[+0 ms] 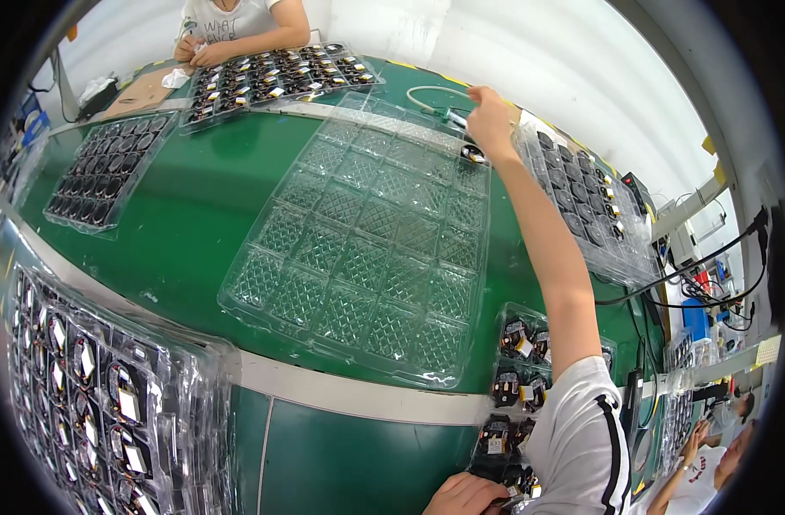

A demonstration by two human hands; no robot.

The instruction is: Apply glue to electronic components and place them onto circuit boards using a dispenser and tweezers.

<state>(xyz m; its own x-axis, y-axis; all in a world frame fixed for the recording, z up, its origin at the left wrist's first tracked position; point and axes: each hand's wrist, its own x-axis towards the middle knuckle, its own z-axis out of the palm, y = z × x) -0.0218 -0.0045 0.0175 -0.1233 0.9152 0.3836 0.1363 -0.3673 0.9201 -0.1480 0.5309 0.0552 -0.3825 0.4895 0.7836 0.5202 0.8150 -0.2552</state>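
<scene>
On green table (195,215), my right hand (488,120) closed on small black part (473,154) at clear tray (366,232), nearly all pockets unfilled; left hand (465,496) grip unclear.

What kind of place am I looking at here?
Likely an electronics assembly line: a green workbench holds clear compartment trays, some filled with small black parts, and a co-worker sits opposite. The right hand reaches the far corner.
</scene>
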